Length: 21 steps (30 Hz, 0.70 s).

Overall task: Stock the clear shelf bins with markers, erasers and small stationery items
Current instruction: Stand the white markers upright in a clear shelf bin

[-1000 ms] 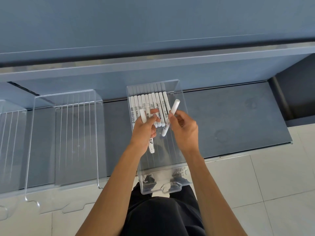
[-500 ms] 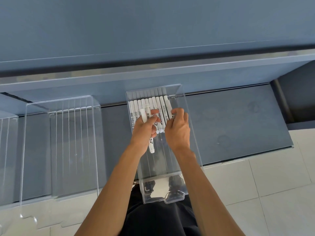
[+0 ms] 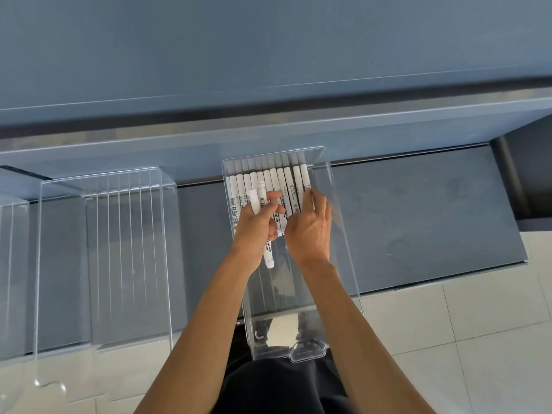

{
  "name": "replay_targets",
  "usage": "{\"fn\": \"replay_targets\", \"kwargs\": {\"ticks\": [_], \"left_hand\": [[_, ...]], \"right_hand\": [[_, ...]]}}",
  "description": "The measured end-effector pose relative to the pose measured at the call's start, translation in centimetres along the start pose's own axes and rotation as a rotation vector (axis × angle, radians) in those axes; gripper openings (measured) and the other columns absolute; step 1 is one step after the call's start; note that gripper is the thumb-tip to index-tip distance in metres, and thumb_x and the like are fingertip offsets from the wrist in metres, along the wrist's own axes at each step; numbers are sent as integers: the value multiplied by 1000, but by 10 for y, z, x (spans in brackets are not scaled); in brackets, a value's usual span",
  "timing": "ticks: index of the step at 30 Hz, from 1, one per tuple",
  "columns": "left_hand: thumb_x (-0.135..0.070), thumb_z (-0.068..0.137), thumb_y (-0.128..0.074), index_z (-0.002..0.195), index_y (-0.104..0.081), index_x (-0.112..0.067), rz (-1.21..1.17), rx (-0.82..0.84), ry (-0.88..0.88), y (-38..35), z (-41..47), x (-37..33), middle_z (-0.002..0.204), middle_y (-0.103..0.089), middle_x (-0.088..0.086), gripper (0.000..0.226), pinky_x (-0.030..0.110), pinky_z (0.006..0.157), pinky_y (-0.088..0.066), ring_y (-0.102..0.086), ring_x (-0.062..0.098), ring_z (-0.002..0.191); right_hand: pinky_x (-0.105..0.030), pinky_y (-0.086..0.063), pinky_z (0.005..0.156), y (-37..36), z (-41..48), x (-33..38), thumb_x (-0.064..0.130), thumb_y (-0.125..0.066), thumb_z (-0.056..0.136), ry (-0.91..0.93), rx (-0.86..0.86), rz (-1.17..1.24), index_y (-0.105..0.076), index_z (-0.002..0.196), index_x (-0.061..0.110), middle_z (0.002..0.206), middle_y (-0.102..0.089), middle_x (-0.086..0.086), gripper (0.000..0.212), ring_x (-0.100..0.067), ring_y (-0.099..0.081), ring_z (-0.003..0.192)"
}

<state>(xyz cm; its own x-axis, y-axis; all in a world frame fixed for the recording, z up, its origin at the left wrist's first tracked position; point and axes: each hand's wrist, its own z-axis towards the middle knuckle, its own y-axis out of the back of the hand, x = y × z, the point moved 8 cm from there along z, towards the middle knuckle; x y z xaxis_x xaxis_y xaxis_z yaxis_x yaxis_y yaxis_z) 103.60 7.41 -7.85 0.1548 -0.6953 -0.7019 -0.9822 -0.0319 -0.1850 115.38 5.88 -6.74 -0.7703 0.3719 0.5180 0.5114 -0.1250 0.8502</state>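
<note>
**Head view: markers being laid side by side in the middle bin**

Head view shows the clear bin (image 3: 343,249) pulled partly out over the front edge of the dark shelf (image 3: 418,219), probably so both hands can reach its floor from above. A row of markers (image 3: 268,180) lies at the bin's far end, packed touching one another and all pointing the same way, which uses the width well and leaves the near half free.

The right hand (image 3: 310,231) has its fingers bent down onto the rightmost marker (image 3: 304,176), seemingly pinching it at its near end; judging by the contact, it is seating this one against its neighbour, close to the bin's right wall. The left hand (image 3: 257,225) is curled round two spare markers (image 3: 268,255), held just above the row as a ready supply so the other hand need not travel far.

An empty bin (image 3: 101,264) stands well apart to the left on the same shelf; it is not yet stocked, so the task looks to be at an early stage.
</note>
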Motion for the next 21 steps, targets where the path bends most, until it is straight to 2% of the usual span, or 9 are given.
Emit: {"fn": "replay_targets", "kwargs": {"ticks": [3, 6, 9, 12, 14, 16, 17, 19, 21], "left_hand": [[-11, 102, -50, 102, -67, -23, 14, -9, -4, 0, 1, 1, 78, -60, -1, 21, 20, 46, -32, -35, 10, 48], [-12, 102, -50, 102, -66, -23, 28, -13, -18, 0, 0, 2, 76, -58, -2, 20, 20, 46, -32, -34, 10, 48], [-16, 101, -52, 98, -64, -20, -57, 3, 11, -3, -3, 3, 65, -48, -4, 13, 22, 47, -29, -32, 9, 47], [-13, 98, -44, 91, -53, -16, -161, 36, 69, -7, -6, 10, 58, -40, -5, 11, 21, 43, -27, -30, 9, 43], [-8, 92, -34, 91, -45, -12, -241, 58, 80, -9, -8, 13, 58, -44, -3, 12, 22, 44, -30, -32, 10, 43], [-5, 90, -32, 94, -42, -11, -287, 50, 57, -9, -11, 13, 62, -50, 0, 13, 26, 49, -35, -38, 12, 44], [-3, 91, -34, 94, -42, -11, -290, 38, 29, -10, -12, 12, 63, -53, 1, 11, 29, 52, -38, -42, 13, 46], [-1, 99, -39, 96, -46, -9, -266, 22, -45, -11, -15, 8, 67, -59, 3, 11, 30, 58, -48, -53, 14, 52], [-6, 104, -43, 107, -51, -7, -254, 35, -97, -15, -18, 7, 76, -67, 4, 9, 32, 70, -56, -63, 16, 65]], "right_hand": [[-50, -37, 111, -5, -4, -2, -1, -53, 89, 21, 39, -25, -44, 137, -9, 140, -45, -24, 49, -40, -42, 129], [-50, -25, 119, -8, -9, -7, 4, -51, 95, 22, 102, 25, -36, 144, -8, 151, -34, -24, 52, -38, -29, 141], [-48, -18, 122, -4, -13, -7, 6, -49, 97, 29, 108, 119, -34, 145, -8, 154, -31, -24, 53, -38, -21, 147], [-37, -25, 118, 6, -17, -3, 7, -47, 96, 68, 86, 210, -44, 140, -6, 149, -40, -21, 46, -34, -30, 143], [-27, -35, 109, 16, -21, -2, 7, -47, 95, 81, 63, 270, -56, 131, -1, 140, -52, -16, 38, -27, -44, 134], [-21, -50, 90, 29, -26, -1, 7, -48, 95, 81, 27, 353, -62, 119, 3, 122, -61, -11, 28, -17, -60, 107], [-19, -53, 77, 33, -28, -2, 8, -49, 96, 71, 18, 386, -63, 113, 5, 113, -63, -8, 23, -10, -62, 91], [-18, -51, 61, 36, -32, -3, 13, -53, 96, 57, 32, 423, -62, 105, 7, 98, -64, -2, 13, -4, -60, 72], [-22, -52, 57, 36, -37, -5, 19, -57, 95, 45, 56, 460, -60, 104, 10, 89, -66, 1, 13, -8, -63, 68]]}}
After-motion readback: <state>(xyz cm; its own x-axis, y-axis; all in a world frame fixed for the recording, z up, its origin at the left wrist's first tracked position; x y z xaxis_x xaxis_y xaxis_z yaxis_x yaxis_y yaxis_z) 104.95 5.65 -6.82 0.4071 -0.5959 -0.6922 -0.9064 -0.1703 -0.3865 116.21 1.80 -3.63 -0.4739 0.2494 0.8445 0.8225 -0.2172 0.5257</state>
